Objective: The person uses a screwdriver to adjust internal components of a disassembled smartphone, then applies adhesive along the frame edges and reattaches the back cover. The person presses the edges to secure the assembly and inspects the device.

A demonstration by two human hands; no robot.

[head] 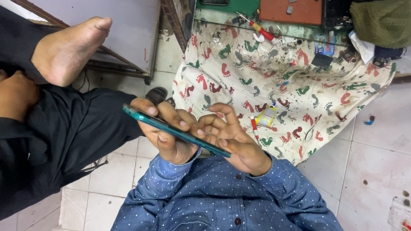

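Note:
A slim phone with a teal edge (pixel 171 129) is held edge-on above my lap, tilted down to the right. My left hand (pixel 165 128) wraps around its left half, thumb on the near side and fingers over the top. My right hand (pixel 233 141) holds the right end, its fingers curled and pressed against the phone's upper face, with the index finger raised. Both blue dotted sleeves (pixel 214 192) fill the bottom of the view.
A cream cloth with coloured footprint shapes (pixel 342 81) lies ahead, with a small glue tube (pixel 266 115), a red-handled screwdriver (pixel 262 31), tweezers (pixel 309 133) and small parts. At left sits another person in black, with a bare foot (pixel 68 47) and a hand (pixel 15 96). The floor is white tile (pixel 376 171).

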